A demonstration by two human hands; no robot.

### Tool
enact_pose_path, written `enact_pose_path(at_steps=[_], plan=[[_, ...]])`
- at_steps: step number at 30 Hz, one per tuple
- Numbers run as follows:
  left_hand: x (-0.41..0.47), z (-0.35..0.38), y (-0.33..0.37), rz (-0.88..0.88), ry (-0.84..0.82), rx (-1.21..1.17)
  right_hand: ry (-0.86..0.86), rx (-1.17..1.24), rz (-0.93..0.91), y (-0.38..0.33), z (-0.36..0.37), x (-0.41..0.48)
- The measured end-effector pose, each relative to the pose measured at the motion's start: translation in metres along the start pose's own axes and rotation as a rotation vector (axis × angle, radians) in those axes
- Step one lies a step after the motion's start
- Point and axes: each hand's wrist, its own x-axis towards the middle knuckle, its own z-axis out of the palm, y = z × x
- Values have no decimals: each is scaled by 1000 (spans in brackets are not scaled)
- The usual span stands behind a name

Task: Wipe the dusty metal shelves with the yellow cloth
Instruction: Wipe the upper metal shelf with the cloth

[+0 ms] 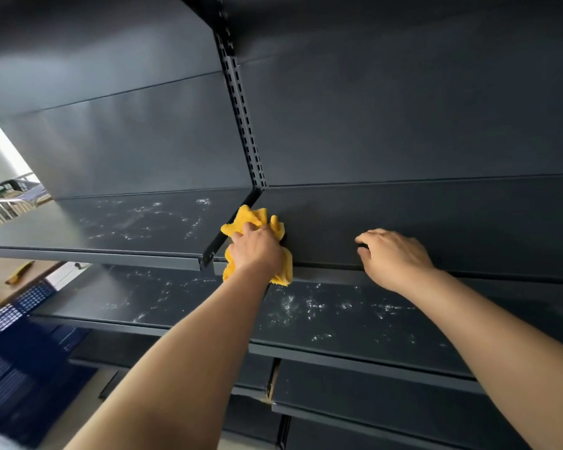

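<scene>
Dark metal shelves fill the view. My left hand (257,248) presses a crumpled yellow cloth (251,219) onto the upper right shelf (436,222), right at the gap beside the slotted upright. My right hand (394,258) rests on that same shelf near its front edge, fingers curled and spread, holding nothing. The right shelf looks free of dust. The upper left shelf (137,222) carries white dust streaks, and so does the lower shelf (338,313) beneath my arms.
A slotted black upright (241,112) divides the two bays in front of dark back panels. More shelves step out below. Blue crates (20,352) stand at the lower left on the floor, with a bright aisle and racks beyond at the far left.
</scene>
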Motion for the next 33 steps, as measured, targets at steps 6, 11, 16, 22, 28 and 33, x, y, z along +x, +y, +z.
enact_pose_path(at_steps=[6,11,16,22,28,33], plan=[[-25,8,60,139,-52,-36,29,2,68,24,-10,-20],[-43,9,95,277,-82,-39,20,-17,161,45,-20,-34],[-57,9,112,441,-123,-132,25,-30,229,53,-27,-40],[-47,-24,103,511,-279,-390,58,-7,209,45,-32,-42],[-10,-71,79,513,251,129,55,4,188,36,-35,-40],[-9,-59,88,592,-14,81,65,-15,189,34,-37,-39]])
